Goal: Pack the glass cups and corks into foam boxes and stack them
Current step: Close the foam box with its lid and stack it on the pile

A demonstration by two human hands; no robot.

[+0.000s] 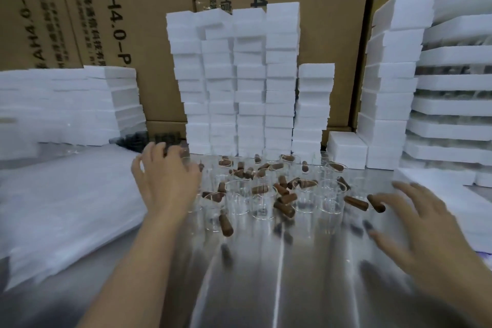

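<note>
The reflective metal table (pixel 266 282) is carrying a cluster of upright glass cups (pixel 262 205) between the left hand (pixel 165 181) and the right hand (pixel 426 224). Brown corks (pixel 284 209) are lying among the cups. Foam box stacks (pixel 239 82) are standing beyond the hands, and a plastic-wrapped white bundle (pixel 66 208) is lying outboard of the left hand.

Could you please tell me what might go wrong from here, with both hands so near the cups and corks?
1. The glass cups stand crowded together, so the open left hand or right hand could knock one over.
2. Loose corks lie on the smooth metal table and may roll away.
3. The tall foam stacks just behind look uneven; a bump might topple them onto the glass.
</note>
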